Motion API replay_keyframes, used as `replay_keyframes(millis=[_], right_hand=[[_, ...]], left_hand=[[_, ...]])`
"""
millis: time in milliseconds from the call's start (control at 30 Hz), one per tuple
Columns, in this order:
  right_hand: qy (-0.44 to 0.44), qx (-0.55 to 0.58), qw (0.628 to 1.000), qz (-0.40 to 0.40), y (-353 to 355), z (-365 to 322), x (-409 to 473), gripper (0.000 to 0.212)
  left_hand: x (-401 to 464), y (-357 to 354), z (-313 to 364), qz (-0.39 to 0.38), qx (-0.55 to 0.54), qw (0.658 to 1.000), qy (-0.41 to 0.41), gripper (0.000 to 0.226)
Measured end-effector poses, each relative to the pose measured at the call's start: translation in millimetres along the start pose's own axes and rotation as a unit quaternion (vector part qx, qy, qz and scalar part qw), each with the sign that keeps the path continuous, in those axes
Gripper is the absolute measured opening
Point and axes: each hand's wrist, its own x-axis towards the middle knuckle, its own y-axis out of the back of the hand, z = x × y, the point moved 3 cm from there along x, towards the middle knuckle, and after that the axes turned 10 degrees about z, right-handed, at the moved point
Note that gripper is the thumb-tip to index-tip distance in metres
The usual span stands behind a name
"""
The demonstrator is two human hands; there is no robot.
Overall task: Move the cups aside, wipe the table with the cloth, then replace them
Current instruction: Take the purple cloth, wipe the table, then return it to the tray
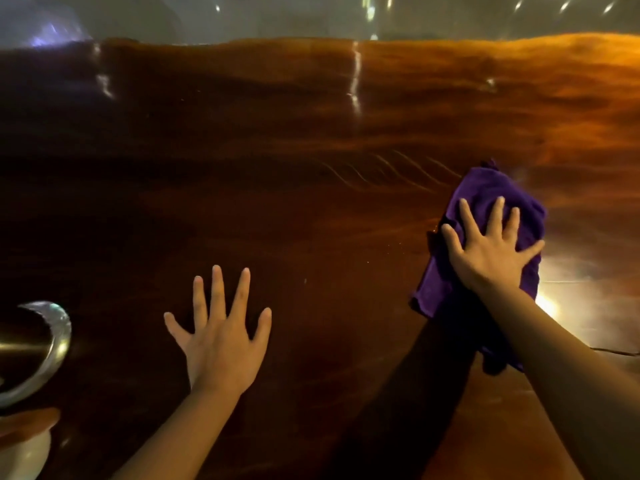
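Note:
A purple cloth (485,202) lies bunched on the dark polished wooden table (311,133) at the right. My right hand (488,251) presses flat on top of it, fingers spread. Flat on the bare wood at the lower middle rests my left hand (221,337), fingers apart and holding nothing. A shiny metal cup (45,344) shows at the left edge, cut off by the frame. Below it a white cup or bowl (24,452) sits in the bottom left corner, only partly visible. The whole frame is motion-blurred.
The table's far edge (311,41) runs across the top, with a blurred floor and light reflections beyond. A bright glare spot (547,303) lies on the wood by my right forearm. Faint wavy streaks (381,171) mark the surface left of the cloth.

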Motion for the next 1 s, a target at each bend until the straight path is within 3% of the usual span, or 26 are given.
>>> replay_keyframes(millis=[300,433,533,633,700,767,900,1000], right_hand=[[0.154,0.013,0.988,-0.008,-13.3,-85.5,0.7,0.073],[0.293,0.033,0.956,-0.008,-17.2,-155.4,-42.1,0.07],[0.394,0.038,0.918,-0.018,-12.9,-179.6,-89.3,0.069],[0.461,0.059,0.885,-0.038,-5.5,-173.3,-138.3,0.067],[0.483,0.067,0.872,-0.053,-1.9,-158.2,-173.5,0.066],[0.481,0.066,0.871,-0.072,3.5,-138.9,-207.9,0.065],[0.459,0.081,0.876,-0.125,23.4,-101.2,-269.1,0.062],[0.42,0.188,0.871,-0.171,39.5,-71.0,-292.7,0.053]], left_hand=[[1.0,-5.2,-1.6,0.023,0.004,1.0,-0.001,0.065],[1.2,-7.2,-1.3,0.038,-0.004,0.999,0.003,0.061],[-0.6,1.4,-5.2,0.068,-0.108,0.991,0.049,0.059],[-13.1,15.4,-13.2,0.102,-0.258,0.955,0.101,0.057],[-32.1,25.4,-17.6,0.106,-0.311,0.936,0.124,0.057],[-57.2,37.1,-15.3,0.1,-0.309,0.94,0.108,0.058],[-114.5,53.8,8.8,0.041,-0.284,0.958,0.024,0.057],[-153.5,55.9,25.3,0.006,-0.268,0.962,-0.051,0.059]])
